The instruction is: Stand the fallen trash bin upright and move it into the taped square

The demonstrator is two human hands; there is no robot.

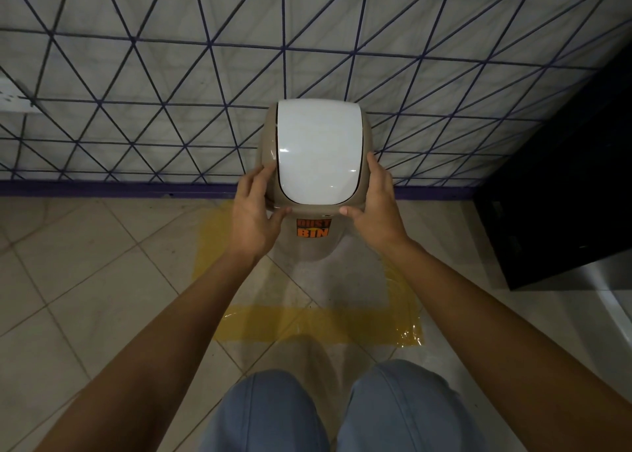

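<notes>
The trash bin (318, 150) stands upright, seen from above: a beige body with a white swing lid and an orange "DUST BIN" sticker on its front. My left hand (254, 212) grips the lid's left rim and my right hand (374, 205) grips the right rim. The bin's base, partly hidden under the lid, sits inside the square of yellow tape (318, 325) on the tiled floor, towards its far side near the wall.
A wall (136, 92) with a purple triangle pattern and a purple skirting rises just behind the bin. A black cabinet (564, 195) stands at the right. My knees in blue trousers (342, 414) are at the bottom.
</notes>
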